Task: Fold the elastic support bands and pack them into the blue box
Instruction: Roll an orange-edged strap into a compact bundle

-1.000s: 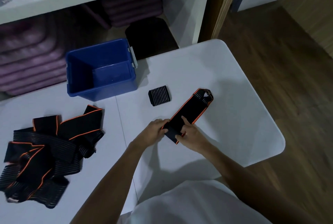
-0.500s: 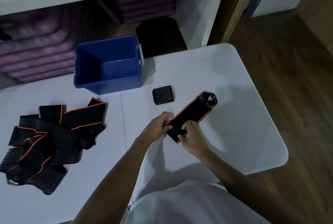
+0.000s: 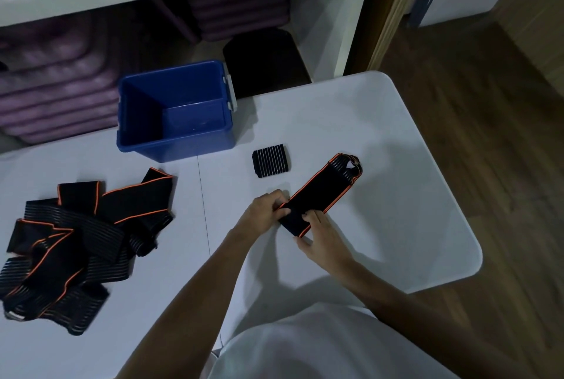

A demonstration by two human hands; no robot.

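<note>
Folding the orange-edged support band

Your left hand and right hand pinch its near end; the blue box sits at 11 o'clock.

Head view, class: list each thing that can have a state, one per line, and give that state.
blue box: open, no bands inside
band being folded: flat on table, near end gripped
left hand: grips the band's near end
right hand: pinches the same end
small ribbed band: folded, lying apart
band pile: unfolded, tangled
</note>
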